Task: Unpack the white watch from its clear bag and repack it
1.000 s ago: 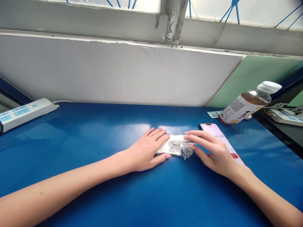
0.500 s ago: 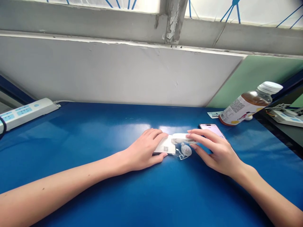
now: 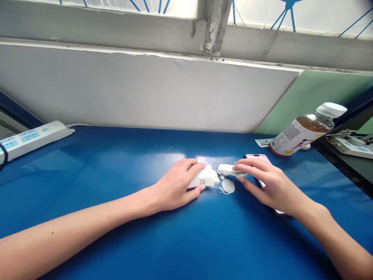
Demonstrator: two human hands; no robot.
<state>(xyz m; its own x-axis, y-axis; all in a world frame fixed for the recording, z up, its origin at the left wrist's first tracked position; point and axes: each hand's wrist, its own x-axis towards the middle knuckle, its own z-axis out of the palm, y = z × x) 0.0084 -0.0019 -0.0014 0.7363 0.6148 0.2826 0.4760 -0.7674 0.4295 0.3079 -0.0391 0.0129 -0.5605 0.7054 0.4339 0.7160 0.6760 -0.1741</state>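
A small white box with a printed QR code (image 3: 205,181) lies on the blue table (image 3: 145,241), and my left hand (image 3: 177,186) is closed on its left end, thumb at the near side. Between the fingertips and thumb of my right hand (image 3: 269,184) is a small white rounded device (image 3: 225,170), just right of the box; its right end is hidden by the fingers. Below the device lie a pale round disc (image 3: 228,186) and a short beaded chain (image 3: 224,191). Part of a phone (image 3: 258,157) shows beneath my right hand.
At the back right stands a drink bottle (image 3: 301,132) with a white cap, a small printed card (image 3: 264,142) beside it. A white power strip (image 3: 35,138) is at the left edge, another power strip (image 3: 354,147) at the far right. A wall (image 3: 145,93) rises behind the table.
My right hand has drawn the white device rightward, away from the box. The disc and chain now lie uncovered on the table. My left hand has hardly moved.
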